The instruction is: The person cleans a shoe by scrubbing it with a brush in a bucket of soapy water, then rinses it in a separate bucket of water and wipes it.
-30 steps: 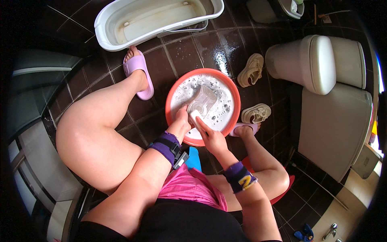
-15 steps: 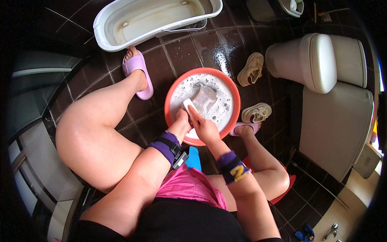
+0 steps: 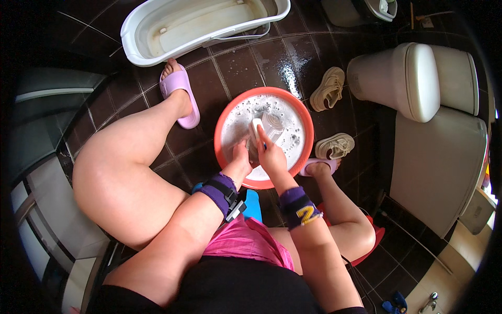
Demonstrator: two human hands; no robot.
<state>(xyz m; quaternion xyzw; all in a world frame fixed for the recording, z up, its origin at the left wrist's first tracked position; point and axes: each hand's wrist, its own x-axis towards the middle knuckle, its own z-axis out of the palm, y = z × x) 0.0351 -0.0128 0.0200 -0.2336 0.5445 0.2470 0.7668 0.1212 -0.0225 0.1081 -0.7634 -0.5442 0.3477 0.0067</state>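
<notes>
In an orange-rimmed basin (image 3: 309, 125) of white suds lies a shoe (image 3: 273, 124) with its pale, patterned sole turned up, partly sunk in foam. My left hand (image 3: 240, 158) is closed around the shoe's near end at the left; its fingertips are hidden by the foam and the shoe. My right hand (image 3: 272, 157) grips a white-backed scrubbing brush (image 3: 256, 128), pressed against the sole. The brush's bristles are out of sight. Both wrists wear purple bands, and the left one also carries a small device.
Two beige sneakers (image 3: 334, 146) stand on the dark tiled floor right of the basin. Beyond it is a white oblong tub (image 3: 138, 52). A white toilet (image 3: 418, 83) is at the right. My feet, in lilac slides (image 3: 188, 104), flank the basin.
The brush and my right hand have moved slightly right and farther along the sole. The shoe has shifted and tilted, and my left hand has turned a little on it.
</notes>
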